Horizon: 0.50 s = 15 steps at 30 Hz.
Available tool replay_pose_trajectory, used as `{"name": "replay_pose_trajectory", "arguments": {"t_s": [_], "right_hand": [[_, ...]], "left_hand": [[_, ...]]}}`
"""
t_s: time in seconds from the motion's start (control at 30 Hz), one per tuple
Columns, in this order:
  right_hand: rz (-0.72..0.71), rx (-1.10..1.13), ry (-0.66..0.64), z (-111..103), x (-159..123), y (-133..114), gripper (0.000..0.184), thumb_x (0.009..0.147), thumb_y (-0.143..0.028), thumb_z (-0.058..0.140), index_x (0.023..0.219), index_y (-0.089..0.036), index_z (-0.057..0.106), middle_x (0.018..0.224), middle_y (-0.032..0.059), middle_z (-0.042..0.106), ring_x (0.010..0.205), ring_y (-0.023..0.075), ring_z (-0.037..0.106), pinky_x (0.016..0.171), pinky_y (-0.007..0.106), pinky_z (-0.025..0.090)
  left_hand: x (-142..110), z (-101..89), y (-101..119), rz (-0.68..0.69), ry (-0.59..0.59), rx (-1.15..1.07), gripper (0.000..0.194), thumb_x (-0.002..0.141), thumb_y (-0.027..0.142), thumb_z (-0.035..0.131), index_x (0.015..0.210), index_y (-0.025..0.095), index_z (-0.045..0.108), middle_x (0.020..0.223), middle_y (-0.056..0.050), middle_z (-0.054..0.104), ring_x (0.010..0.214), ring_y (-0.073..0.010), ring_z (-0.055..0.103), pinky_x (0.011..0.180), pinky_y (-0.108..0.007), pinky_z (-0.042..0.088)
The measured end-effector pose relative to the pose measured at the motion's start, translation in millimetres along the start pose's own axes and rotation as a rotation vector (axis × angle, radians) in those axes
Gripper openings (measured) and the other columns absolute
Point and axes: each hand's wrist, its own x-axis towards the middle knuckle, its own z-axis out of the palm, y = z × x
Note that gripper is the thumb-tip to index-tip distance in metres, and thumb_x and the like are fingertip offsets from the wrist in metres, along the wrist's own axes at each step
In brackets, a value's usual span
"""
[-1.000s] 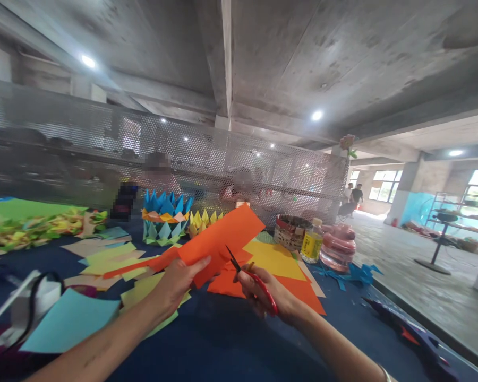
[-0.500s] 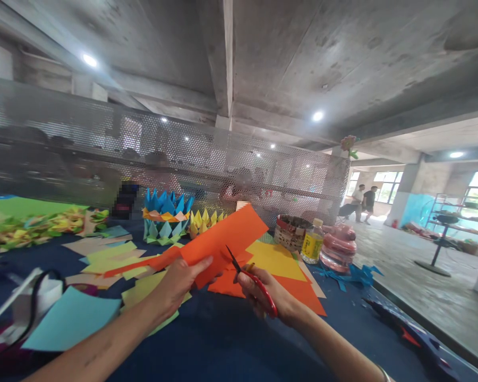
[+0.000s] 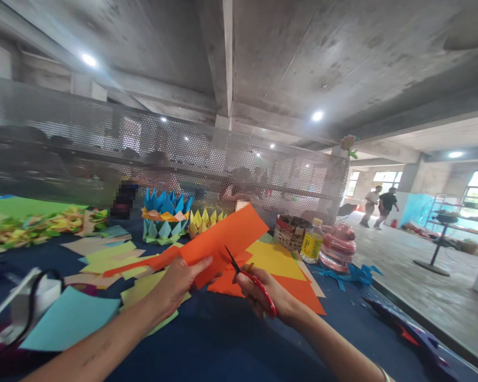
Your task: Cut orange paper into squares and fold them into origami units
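Observation:
My left hand (image 3: 183,278) pinches the lower left part of a sheet of orange paper (image 3: 227,239), thumb on its front face. The sheet is tilted above the table, its far end raised to the right. My right hand (image 3: 263,292) is closed round the red handles of a pair of scissors (image 3: 265,298). Their dark blades point up and left, over the lower edge of the sheet near its middle; how far the paper lies between them I cannot tell. Beneath the sheet lie yellow paper (image 3: 276,260) and more orange paper (image 3: 298,294).
Folded-paper rings, a blue one (image 3: 167,204) and a yellow one (image 3: 205,220), stand behind the sheet. A bottle (image 3: 311,244) and a pink container (image 3: 338,249) are at right. Blue paper (image 3: 71,318) lies left, a purple tool (image 3: 406,329) right. A perforated screen (image 3: 287,175) borders the back.
My hands, the orange sheet and the scissors have hardly moved. Two people in the far right background have walked further right.

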Motion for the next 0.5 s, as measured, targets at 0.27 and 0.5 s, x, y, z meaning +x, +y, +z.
{"name": "replay_pose_trajectory", "arguments": {"t_s": [0.27,0.5], "right_hand": [[-0.02,-0.075,0.037,3.7,-1.0,1.0,0.053,0.08,-0.07,0.058,0.079,-0.02,0.044,0.049,-0.0107,0.039,0.034,0.0047,0.04,0.032,0.015,0.028],[-0.002,-0.041,0.036,4.5,3.6,9.6,0.053,0.079,-0.072,0.058,0.076,-0.021,0.041,0.044,-0.0108,0.04,0.029,0.0052,0.036,0.026,0.016,0.027]], "left_hand": [[4.4,-3.5,-3.4,-0.003,-0.01,0.016,0.05,0.059,0.048,0.083,0.095,0.014,0.073,0.093,-0.011,0.079,0.085,-0.0276,0.074,0.071,-0.031,0.056],[1.4,0.6,0.3,0.018,-0.001,-0.031,0.045,0.057,0.043,0.084,0.089,0.013,0.072,0.084,-0.01,0.079,0.076,-0.0262,0.074,0.07,-0.033,0.057]]}}
